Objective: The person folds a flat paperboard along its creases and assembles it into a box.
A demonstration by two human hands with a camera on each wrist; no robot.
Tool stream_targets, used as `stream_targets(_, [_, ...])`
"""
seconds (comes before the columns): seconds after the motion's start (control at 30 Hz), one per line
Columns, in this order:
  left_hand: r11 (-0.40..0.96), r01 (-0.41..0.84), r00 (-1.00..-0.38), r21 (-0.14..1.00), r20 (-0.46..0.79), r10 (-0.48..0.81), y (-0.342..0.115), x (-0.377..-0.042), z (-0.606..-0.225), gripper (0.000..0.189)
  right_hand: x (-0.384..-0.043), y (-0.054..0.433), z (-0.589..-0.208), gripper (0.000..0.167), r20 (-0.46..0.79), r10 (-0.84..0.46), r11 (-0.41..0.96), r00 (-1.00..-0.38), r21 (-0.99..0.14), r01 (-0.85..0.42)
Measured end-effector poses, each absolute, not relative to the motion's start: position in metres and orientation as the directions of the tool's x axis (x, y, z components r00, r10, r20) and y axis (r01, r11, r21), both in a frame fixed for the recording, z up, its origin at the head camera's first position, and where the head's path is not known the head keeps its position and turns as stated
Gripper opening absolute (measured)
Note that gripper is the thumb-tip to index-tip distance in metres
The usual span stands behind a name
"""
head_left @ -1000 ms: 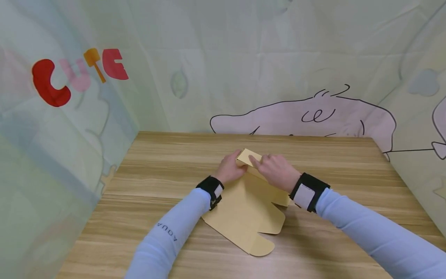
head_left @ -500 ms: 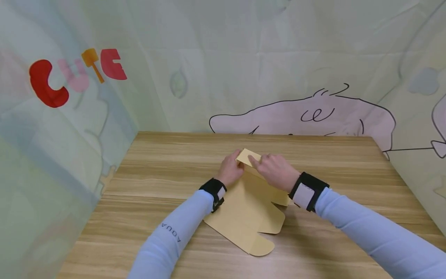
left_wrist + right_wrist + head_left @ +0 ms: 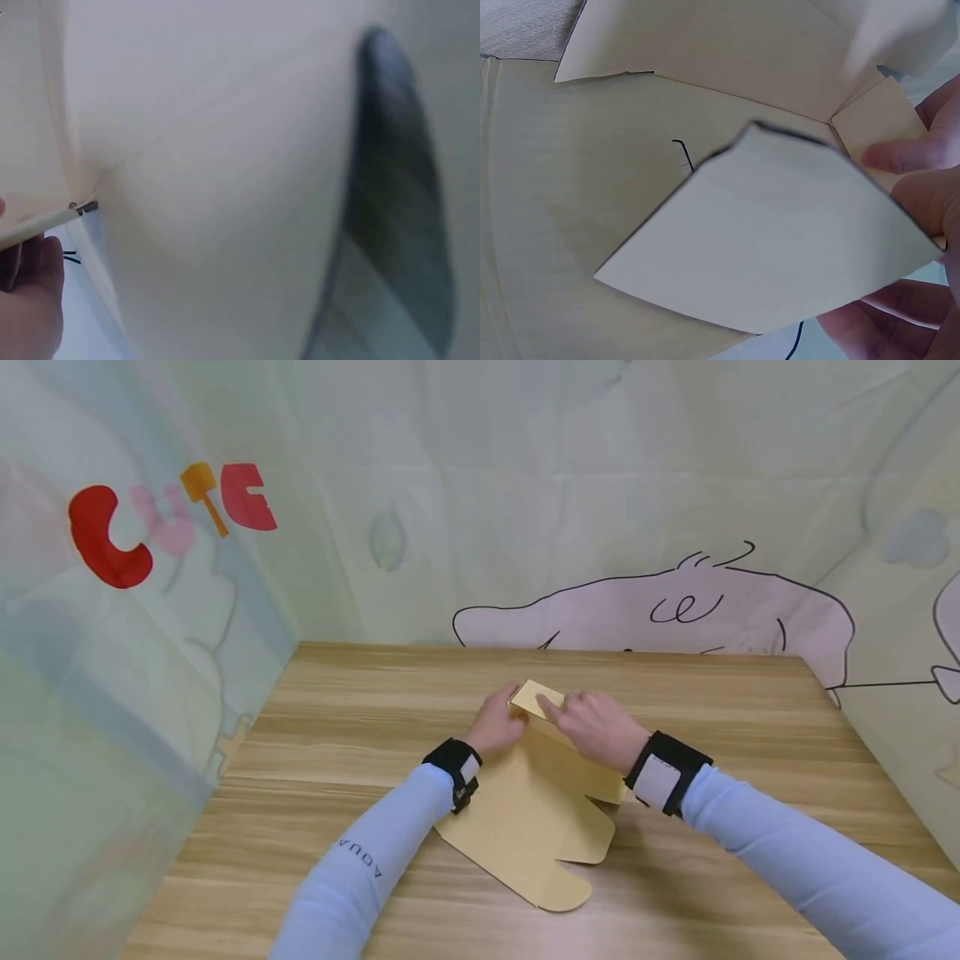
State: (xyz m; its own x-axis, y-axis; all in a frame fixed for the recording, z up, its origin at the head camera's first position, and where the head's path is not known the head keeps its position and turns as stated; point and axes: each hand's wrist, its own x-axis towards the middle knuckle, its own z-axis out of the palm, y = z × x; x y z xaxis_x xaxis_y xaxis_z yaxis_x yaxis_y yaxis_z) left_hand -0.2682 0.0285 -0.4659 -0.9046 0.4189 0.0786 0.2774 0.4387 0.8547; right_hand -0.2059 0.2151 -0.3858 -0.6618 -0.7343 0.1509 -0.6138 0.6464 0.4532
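Observation:
A partly folded cardboard box (image 3: 525, 818) in plain tan lies tilted across the table, its rounded flaps (image 3: 566, 889) spread toward the near side. At its far end, my left hand (image 3: 495, 724) grips the corner of a raised wall, with the fingers partly hidden behind it. My right hand (image 3: 598, 731) holds the same wall farther right, its index finger on the narrow folded top panel (image 3: 537, 697). In the right wrist view, a large loose flap (image 3: 772, 240) covers part of the box's inside. Cardboard fills most of the left wrist view, with a hand (image 3: 34, 304) at lower left.
The wood-grain table (image 3: 337, 718) extends around the box on all sides. Behind it hangs a printed backdrop (image 3: 487, 510) with cartoon drawings, and another printed sheet (image 3: 112, 693) stands along the left. Black bands (image 3: 667, 774) sit on both wrists.
My left wrist shifts slightly right and then back again. Both hands keep their places on the cardboard box, which looks almost unchanged.

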Motion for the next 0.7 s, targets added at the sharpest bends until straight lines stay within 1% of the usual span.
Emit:
stream_targets(0.23, [0.452, 0.299, -0.913, 0.84, 0.114, 0.392, 0.034, -0.266, -0.463, 0.042, -0.205, 0.215, -0.386, 0.048, 0.157, -0.743, 0.634, -0.651, 0.476, -0.609])
stream_targets(0.43, [0.443, 0.305, -0.902, 0.843, 0.107, 0.418, 0.032, -0.264, -0.463, 0.046, -0.203, 0.213, -0.387, 0.047, 0.162, -0.753, 0.612, -0.638, 0.531, -0.587])
stream_targets(0.57, [0.432, 0.314, -0.878, 0.845, 0.085, 0.47, 0.027, -0.266, -0.464, 0.05, -0.201, 0.212, -0.391, 0.045, 0.172, -0.77, 0.577, -0.615, 0.599, -0.555])
stream_targets(0.7, [0.437, 0.306, -0.855, 0.846, 0.041, 0.518, 0.021, -0.269, -0.462, 0.052, -0.199, 0.21, -0.394, 0.044, 0.172, -0.77, 0.56, -0.614, 0.642, -0.523])
